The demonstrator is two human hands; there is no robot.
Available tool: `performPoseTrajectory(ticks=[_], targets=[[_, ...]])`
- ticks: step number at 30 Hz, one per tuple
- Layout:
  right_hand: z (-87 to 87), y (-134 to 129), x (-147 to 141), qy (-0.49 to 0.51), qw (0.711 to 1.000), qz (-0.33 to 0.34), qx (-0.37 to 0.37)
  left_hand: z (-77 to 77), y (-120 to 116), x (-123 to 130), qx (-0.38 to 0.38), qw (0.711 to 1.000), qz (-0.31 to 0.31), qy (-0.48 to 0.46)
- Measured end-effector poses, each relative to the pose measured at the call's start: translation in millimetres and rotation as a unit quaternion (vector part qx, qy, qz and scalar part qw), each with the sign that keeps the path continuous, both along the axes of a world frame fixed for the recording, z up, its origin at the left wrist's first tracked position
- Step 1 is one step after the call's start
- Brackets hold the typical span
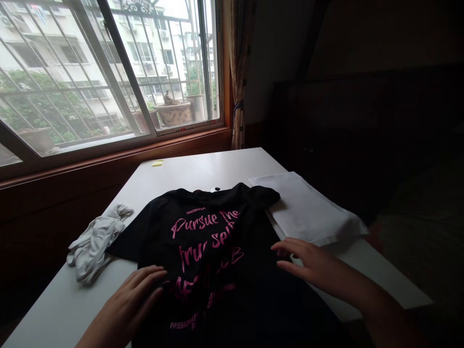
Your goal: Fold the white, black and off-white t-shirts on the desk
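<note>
A black T-shirt (253, 280) with pink lettering lies spread on the white table, its neckline toward the far side and its fabric rumpled across the print. My left hand (139, 290) is at the shirt's left side, fingers stretched out over the cloth. Near the shirt's right edge is my right hand (304, 261), its thumb and fingers apart. Neither hand visibly grips the fabric. The shirt's bottom runs out of view and is dark.
Crumpled white cloth (96, 241) lies left of the shirt. A flat white plastic-looking sheet or bag (315, 208) rests at the right edge of the white table (224, 164). Toward the back are a small yellow slip (157, 163) and a round white object (216, 189), partly hidden.
</note>
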State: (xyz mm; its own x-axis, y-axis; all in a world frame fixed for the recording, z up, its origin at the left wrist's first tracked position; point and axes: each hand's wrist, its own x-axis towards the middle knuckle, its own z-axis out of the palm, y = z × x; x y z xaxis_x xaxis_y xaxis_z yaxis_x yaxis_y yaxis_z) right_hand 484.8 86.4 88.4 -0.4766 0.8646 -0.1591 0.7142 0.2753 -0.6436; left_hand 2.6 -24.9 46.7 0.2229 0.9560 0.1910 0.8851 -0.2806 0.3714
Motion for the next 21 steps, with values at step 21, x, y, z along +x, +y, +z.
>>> performPoseTrajectory(ticks=[21], targets=[[-32.0, -11.3, -19.6, -0.103, 0.988, 0.101, -0.048, -9.0, -14.8, -37.7, -0.191, 0.981, 0.005, 0.026]])
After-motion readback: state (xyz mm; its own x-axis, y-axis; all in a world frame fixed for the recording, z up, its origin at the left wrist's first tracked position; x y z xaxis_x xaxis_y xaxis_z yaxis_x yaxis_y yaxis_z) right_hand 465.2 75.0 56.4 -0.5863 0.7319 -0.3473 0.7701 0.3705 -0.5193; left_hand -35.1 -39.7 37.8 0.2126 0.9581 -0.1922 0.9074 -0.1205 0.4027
